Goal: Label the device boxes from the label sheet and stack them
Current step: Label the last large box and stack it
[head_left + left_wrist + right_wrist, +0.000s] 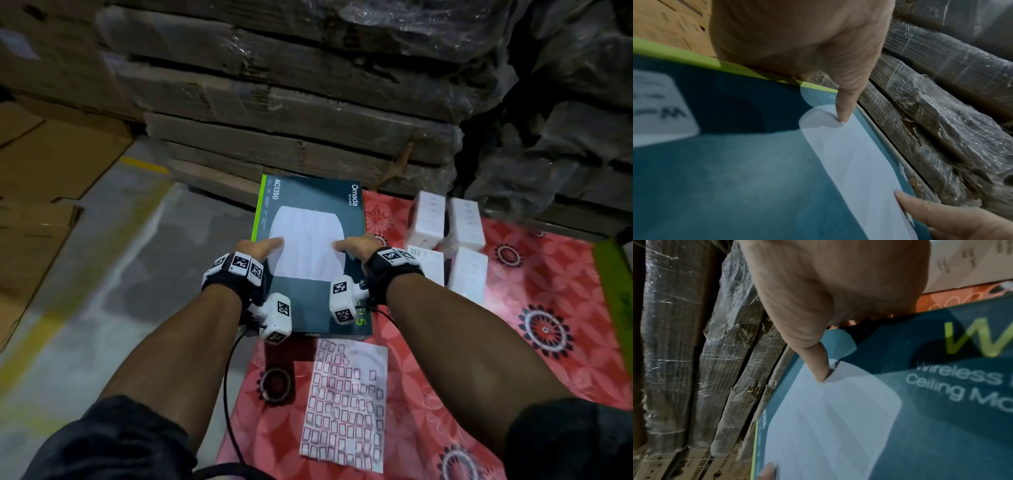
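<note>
A large teal device box (308, 205) with a green side edge and a white device picture lies flat between my hands, at the far left edge of the red mat. My left hand (260, 248) grips its left side with the thumb (842, 113) pressed on top. Opposite it, my right hand (354, 245) grips the right side, thumb (822, 369) also on the white picture. The other fingers are hidden beyond the box edges. Whether the box rests down or is lifted I cannot tell. Nearer to me, the label sheet (346, 404) with several red-outlined labels lies on the mat.
Several small white boxes (445, 233) stand grouped on the red flowered mat (531, 308) to the right. Plastic-wrapped stacks of flat cardboard (291, 102) rise just behind the box. Brown cartons (41, 171) lie at the left on the grey floor.
</note>
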The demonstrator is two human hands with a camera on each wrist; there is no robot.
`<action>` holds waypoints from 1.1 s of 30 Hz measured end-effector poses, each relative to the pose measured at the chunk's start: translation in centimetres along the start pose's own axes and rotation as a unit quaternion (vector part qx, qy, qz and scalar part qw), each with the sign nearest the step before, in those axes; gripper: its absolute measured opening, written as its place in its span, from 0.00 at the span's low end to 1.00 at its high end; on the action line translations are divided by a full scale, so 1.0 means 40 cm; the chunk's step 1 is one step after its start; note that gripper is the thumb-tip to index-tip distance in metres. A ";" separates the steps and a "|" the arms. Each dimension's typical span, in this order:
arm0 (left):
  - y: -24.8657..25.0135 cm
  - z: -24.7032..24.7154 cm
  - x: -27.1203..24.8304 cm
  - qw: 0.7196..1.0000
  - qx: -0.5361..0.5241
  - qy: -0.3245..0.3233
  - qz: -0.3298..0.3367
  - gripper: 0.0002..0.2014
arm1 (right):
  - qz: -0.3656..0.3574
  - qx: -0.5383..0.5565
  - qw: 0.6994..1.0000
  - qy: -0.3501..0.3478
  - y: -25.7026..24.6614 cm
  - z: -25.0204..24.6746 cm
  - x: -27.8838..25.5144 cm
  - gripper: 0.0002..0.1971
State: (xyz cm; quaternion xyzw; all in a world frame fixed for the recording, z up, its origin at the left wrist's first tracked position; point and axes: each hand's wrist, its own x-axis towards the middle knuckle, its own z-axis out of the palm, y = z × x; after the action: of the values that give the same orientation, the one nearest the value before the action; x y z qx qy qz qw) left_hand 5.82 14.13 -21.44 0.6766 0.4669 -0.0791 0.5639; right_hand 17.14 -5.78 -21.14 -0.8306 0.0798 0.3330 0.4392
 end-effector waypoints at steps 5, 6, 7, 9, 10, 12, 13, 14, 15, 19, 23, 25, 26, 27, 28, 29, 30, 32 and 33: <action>-0.018 0.001 0.066 1.000 -0.016 -0.007 -0.023 0.48 | 0.033 0.020 0.999 -0.013 0.000 0.013 0.038 0.28; -0.015 0.002 0.062 0.999 -0.018 -0.009 -0.026 0.47 | 0.031 0.023 0.999 -0.011 0.012 0.019 0.064 0.37; -0.001 0.003 0.038 0.999 -0.026 -0.010 -0.022 0.44 | 0.025 0.028 0.999 -0.005 0.036 0.028 0.108 0.45; 0.010 0.004 0.014 0.999 -0.042 -0.006 -0.014 0.36 | 0.020 0.045 0.999 0.005 0.068 0.037 0.158 0.54; 0.012 0.006 0.010 0.999 -0.053 0.002 -0.008 0.36 | 0.019 0.061 0.998 0.007 0.060 0.036 0.138 0.53; 0.008 0.009 0.013 0.997 -0.075 0.016 -0.003 0.43 | 0.013 0.110 0.994 0.013 0.017 0.027 0.057 0.40; 0.008 0.010 0.015 0.996 -0.086 0.022 0.002 0.46 | 0.010 0.130 0.991 0.009 0.003 0.020 0.032 0.35; 0.005 0.010 0.025 0.995 -0.100 0.025 0.011 0.47 | 0.013 0.143 0.990 0.004 -0.005 0.015 0.021 0.35; 0.005 0.011 0.031 0.993 -0.110 0.028 0.015 0.50 | 0.011 0.155 0.988 0.004 -0.010 0.009 0.013 0.38; 0.067 0.007 -0.036 0.989 -0.134 0.024 0.058 0.46 | -0.044 0.228 0.972 0.030 -0.041 -0.024 -0.033 0.44; 0.138 0.022 -0.096 0.973 -0.177 0.020 0.144 0.36 | -0.103 0.276 0.954 0.051 -0.069 -0.081 -0.119 0.37; 0.174 0.038 -0.121 0.965 -0.196 0.014 0.174 0.30 | -0.133 0.292 0.944 0.071 -0.076 -0.119 -0.147 0.38; 0.188 0.049 -0.134 0.962 -0.201 0.009 0.186 0.28 | -0.143 0.299 0.940 0.079 -0.077 -0.139 -0.166 0.39; 0.205 0.062 -0.150 0.958 -0.202 0.001 0.201 0.29 | -0.154 0.308 0.935 0.089 -0.078 -0.166 -0.189 0.39; 0.217 0.076 -0.161 0.955 -0.203 -0.008 0.216 0.33 | -0.168 0.315 0.929 0.099 -0.076 -0.188 -0.207 0.38; 0.228 0.090 -0.175 0.952 -0.203 -0.018 0.228 0.36 | -0.181 0.321 0.922 0.113 -0.072 -0.213 -0.228 0.37; 0.240 0.110 -0.191 0.949 -0.202 -0.027 0.239 0.38 | -0.193 0.328 0.916 0.128 -0.063 -0.239 -0.249 0.36; 0.253 0.152 -0.231 0.944 -0.197 -0.048 0.260 0.38 | -0.212 0.342 0.902 0.156 -0.037 -0.291 -0.289 0.36; 0.259 0.174 -0.252 0.941 -0.197 -0.058 0.269 0.37 | -0.220 0.345 0.897 0.166 -0.022 -0.312 -0.308 0.36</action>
State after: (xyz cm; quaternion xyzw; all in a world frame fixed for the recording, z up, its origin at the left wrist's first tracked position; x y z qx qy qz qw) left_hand 10.64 3.57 -10.36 0.6462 0.2401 0.1297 0.7127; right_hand 14.12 -17.00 -7.97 -0.6662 0.0763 0.0367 0.7409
